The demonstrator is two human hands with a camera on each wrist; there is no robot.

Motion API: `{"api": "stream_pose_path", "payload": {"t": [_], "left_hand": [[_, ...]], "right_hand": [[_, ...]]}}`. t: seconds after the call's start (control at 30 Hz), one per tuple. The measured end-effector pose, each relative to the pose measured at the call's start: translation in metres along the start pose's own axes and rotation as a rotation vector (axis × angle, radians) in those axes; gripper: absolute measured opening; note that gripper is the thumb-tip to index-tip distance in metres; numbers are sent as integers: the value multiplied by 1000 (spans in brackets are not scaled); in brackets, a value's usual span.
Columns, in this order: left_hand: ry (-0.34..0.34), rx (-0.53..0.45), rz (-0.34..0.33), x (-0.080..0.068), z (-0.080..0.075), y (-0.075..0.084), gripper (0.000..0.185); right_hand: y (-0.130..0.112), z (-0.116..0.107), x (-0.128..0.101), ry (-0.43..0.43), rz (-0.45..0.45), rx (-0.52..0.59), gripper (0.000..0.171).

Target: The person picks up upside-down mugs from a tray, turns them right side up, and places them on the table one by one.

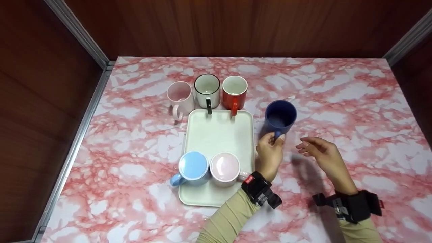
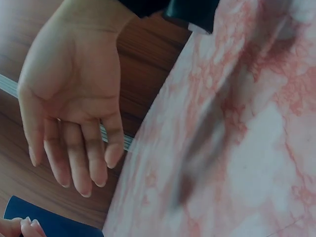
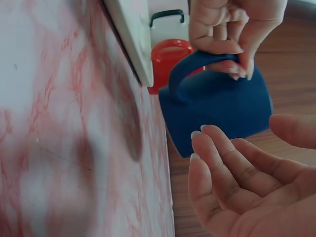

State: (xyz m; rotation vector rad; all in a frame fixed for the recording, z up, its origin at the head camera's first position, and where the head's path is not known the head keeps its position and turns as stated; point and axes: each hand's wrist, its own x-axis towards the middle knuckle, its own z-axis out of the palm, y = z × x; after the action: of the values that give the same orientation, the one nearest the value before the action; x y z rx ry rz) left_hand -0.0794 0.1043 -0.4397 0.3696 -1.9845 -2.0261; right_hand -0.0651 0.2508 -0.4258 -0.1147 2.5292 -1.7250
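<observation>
My left hand (image 1: 271, 153) pinches the handle of a dark blue mug (image 1: 280, 116) just right of the tray. The mug is upright and raised over the table, its mouth facing up in the head view. In the right wrist view, the left fingers (image 3: 217, 29) wrap the top of its handle. My right hand (image 1: 325, 158) is apart from it, fingers loosely extended toward the mug and holding nothing. The left wrist view shows the right palm (image 2: 74, 84) bare, with part of the blue mug (image 2: 54, 219) at the lower corner.
A cream tray (image 1: 219, 135) carries a light blue mug (image 1: 193, 165) and a pink mug (image 1: 225, 167), both bottoms up. Behind it stand a pale pink mug (image 1: 182, 101), a white mug (image 1: 207, 89) with black handle and a red mug (image 1: 235, 91). Wooden panels (image 1: 236, 27) border the marbled table.
</observation>
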Motion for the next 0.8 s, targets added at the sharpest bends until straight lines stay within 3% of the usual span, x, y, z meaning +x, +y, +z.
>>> {"api": "stream_pose_path", "payload": {"t": [0.3,0.53,0.8], "left_hand": [[63,90,-14,8,9,-11,5],[114,199,46,15,16,-17,8],[91,288,-107,26,18,-16,6]], "right_hand": [[2,-2,1,-28,-16,-53,40],[2,-2,0,-31,-28,1,37],[5,-3,1,-26,-27,8,37]]}}
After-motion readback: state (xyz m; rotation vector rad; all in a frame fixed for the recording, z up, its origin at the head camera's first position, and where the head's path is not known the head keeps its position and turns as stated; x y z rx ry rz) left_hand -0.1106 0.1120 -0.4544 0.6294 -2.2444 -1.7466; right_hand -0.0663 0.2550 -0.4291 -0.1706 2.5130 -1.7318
